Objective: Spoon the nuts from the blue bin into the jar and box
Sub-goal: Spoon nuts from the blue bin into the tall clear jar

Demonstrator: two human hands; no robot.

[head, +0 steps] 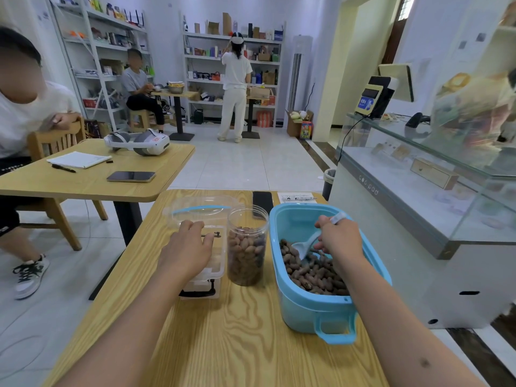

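Note:
The blue bin point(290, 219) stands at the right of the wooden table and holds a heap of brown nuts point(312, 272). My right hand point(339, 237) grips a pale blue spoon point(305, 245) whose bowl dips into the nuts. A clear jar point(247, 247), mostly full of nuts, stands just left of the bin. Left of the jar sits a clear plastic box point(216, 258), and my left hand point(187, 250) rests on top of it with fingers spread, hiding its inside. The box's lid point(203, 209) with a blue seal lies behind it.
A dark phone point(262, 202) and a paper slip point(297, 197) lie at the table's far edge. A second table point(83, 188) with a headset, notebook and phone stands to the left, a person seated at it. A glass counter point(418, 191) runs along the right.

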